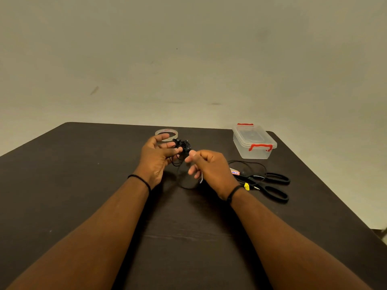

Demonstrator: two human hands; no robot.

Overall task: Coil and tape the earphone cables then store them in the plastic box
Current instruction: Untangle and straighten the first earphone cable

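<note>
- A dark table point(83, 185) stands against a plain, pale wall, seen from above the person's forearms.
- The step in hand looks like coiling: the left hand point(156, 158) grips a black bundle of earphone cable point(182, 145) between thumb and fingers, just above the tabletop near its middle.
- The right hand point(206, 164) pinches a strand by the bundle, fingers curled; a pale bit hangs below it, perhaps a plug or a piece of tape, too small to tell.
- The cable is thin and black, bunched tight at the top with loose loops drooping to the table.
- Next, I judge, the slack needs winding in, then tape from the tape roll point(167, 133) behind the hands.
- The plastic box point(254, 143), lid on with red clasps, must be opened; scissors point(270, 185) and another cable point(247, 164) lie near it.
</note>
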